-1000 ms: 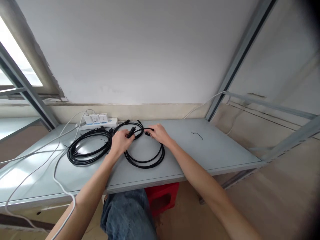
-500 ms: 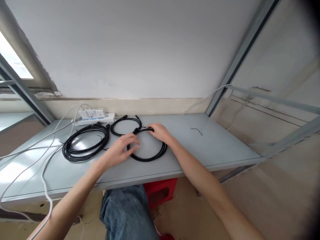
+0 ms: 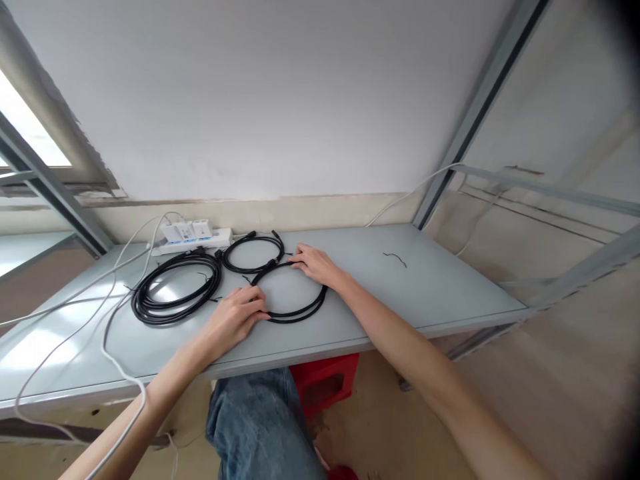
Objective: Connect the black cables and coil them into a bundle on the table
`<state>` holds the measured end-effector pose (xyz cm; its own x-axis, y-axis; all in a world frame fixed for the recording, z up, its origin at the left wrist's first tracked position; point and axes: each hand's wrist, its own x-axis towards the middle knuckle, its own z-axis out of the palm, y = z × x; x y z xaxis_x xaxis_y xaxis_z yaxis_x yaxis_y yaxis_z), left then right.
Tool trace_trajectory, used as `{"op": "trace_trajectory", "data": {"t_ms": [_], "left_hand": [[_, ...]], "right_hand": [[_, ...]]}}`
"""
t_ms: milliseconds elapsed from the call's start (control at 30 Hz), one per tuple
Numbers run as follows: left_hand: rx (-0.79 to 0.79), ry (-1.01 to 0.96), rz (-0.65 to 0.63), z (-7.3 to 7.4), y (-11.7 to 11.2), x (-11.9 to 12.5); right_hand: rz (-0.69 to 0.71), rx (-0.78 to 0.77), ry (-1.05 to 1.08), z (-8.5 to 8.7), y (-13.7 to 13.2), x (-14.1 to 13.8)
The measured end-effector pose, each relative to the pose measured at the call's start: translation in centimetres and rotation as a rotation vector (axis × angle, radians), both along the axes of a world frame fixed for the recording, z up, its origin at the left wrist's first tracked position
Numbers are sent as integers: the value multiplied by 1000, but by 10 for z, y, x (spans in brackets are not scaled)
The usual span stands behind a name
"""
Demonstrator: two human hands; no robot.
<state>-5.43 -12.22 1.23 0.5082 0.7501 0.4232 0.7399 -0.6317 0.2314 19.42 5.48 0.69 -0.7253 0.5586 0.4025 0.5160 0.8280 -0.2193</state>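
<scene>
A loop of black cable [image 3: 299,315] lies on the grey tabletop in front of me. My left hand [image 3: 240,312] is closed on its left side, the fingers wrapped over the strands. At the far side of the same loop, my right hand [image 3: 313,262] pinches the cable near its top. A smaller coil of black cable [image 3: 226,258] lies just behind, close to the loop's upper left. Further left rests a thicker black cable coil [image 3: 150,319] with several turns and thin ties sticking out. My fingers hide parts of the loop.
A white power strip [image 3: 220,238] with several white plugs [image 3: 186,231] stands against the wall. White cords [image 3: 107,333] trail across the table's left side and over my left forearm. A thin black twist tie [image 3: 396,258] lies on the right. A red stool [image 3: 327,383] is under the table.
My left hand, blurred and open above the loop before, has come down and closed on its left side. The right hand has stayed at the loop's top.
</scene>
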Motion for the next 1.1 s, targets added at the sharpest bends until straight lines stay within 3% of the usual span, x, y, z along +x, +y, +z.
{"op": "trace_trajectory", "data": {"t_ms": [133, 333, 700, 1100], "left_hand": [[84, 108, 38, -7, -16, 16], [116, 199, 44, -8, -30, 41], [54, 280, 40, 3, -23, 48], [85, 325, -17, 6, -18, 55]], "right_hand": [[61, 125, 74, 10, -18, -18], [251, 64, 42, 14, -28, -56], [327, 395, -201, 8, -15, -63], [105, 341, -344, 23, -21, -61]]}}
